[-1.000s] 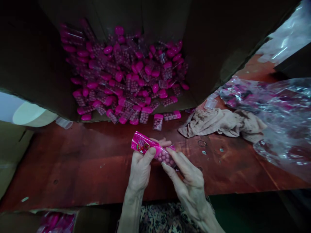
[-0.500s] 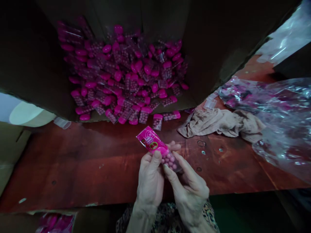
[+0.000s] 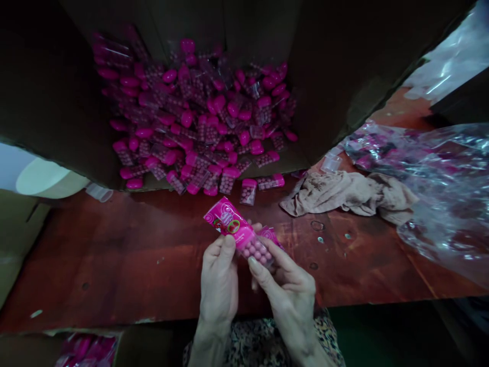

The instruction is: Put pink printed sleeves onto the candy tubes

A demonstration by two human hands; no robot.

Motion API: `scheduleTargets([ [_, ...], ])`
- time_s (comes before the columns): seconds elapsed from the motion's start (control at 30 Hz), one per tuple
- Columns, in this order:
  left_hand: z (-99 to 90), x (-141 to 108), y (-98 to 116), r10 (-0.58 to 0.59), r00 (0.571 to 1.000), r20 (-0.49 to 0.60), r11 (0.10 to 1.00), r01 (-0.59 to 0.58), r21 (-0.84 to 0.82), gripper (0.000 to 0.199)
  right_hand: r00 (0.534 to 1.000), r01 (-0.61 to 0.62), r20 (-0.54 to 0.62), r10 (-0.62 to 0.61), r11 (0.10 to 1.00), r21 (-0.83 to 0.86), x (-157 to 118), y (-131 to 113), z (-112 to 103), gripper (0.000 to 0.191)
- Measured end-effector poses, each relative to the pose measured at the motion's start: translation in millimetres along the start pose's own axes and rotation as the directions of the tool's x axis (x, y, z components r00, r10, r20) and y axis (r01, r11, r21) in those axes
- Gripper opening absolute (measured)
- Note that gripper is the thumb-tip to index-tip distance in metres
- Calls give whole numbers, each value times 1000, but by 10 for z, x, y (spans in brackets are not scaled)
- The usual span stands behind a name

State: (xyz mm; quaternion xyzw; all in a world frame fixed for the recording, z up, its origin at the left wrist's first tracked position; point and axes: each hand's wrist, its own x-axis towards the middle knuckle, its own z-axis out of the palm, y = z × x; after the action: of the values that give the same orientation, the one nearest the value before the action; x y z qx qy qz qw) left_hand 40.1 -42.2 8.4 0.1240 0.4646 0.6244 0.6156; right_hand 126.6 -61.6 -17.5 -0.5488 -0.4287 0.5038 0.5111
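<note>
Between my hands is a small clear container of pink balls (image 3: 256, 251), with a bright pink printed wrapper (image 3: 229, 220) over its upper end. My left hand (image 3: 221, 278) pinches the wrapped part from the left, thumb on top. My right hand (image 3: 284, 280) grips the clear lower end between thumb and fingers. Another pink printed piece (image 3: 272, 235) shows behind the fingers of my right hand; whether it is held cannot be made out. Beyond my hands, a large cardboard box (image 3: 328, 66) lies open toward me, with a heap of pink-capped containers (image 3: 206, 130) inside.
On the red table (image 3: 126, 255), a stained cloth (image 3: 340, 193) lies right of the box, beside a clear plastic bag (image 3: 443, 178) of pink items. A pale bowl (image 3: 48, 178) stands at left. Pink packets (image 3: 87, 350) fill a box below the front edge.
Both hands have moved slightly left with the wrapped container. The second pink printed piece has come into view behind my right hand's fingers.
</note>
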Motion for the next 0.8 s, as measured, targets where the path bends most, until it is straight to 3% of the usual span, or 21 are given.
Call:
scheduleTargets([
  [0.23, -17, -102, -158, 3, 995, -101, 999, 2, 49, 26, 977, 169, -108, -186, 973, -154, -88, 3, 7, 40],
  [0.3, -11, -111, -139, -27, 996, -81, 999, 29, 31, 28, 993, 86, -79, -89, 995, -40, -74, -11, 0, 36],
  [0.37, -10, -96, -78, -27, 998, -54, 1000, 28, 12, 32, 997, -77, 30, 73, 985, 153, -42, -34, 3, 32],
  [0.47, -23, -61, 21, 13, 999, -44, 1000, -12, 26, 33, 943, -304, 243, 226, 885, 353, -3, -62, 39, 28],
  [0.53, -32, -53, 47, 12, 998, -60, 999, -9, 42, 31, 927, -340, 282, 247, 869, 359, -8, -60, 73, 28],
  [0.6, -34, -65, 32, -2, 997, -81, 999, 5, 35, 31, 958, -258, 198, 208, 925, 280, -43, -35, 97, 30],
  [0.67, -29, -89, -8, -9, 996, -89, 1000, 11, 18, 33, 994, -96, 69, 88, 987, 127, -95, 6, 100, 34],
  [0.8, -33, -105, -63, -42, 998, -41, 999, 43, 2, 38, 986, 149, -46, -159, 976, -159, -164, 49, 65, 39],
])
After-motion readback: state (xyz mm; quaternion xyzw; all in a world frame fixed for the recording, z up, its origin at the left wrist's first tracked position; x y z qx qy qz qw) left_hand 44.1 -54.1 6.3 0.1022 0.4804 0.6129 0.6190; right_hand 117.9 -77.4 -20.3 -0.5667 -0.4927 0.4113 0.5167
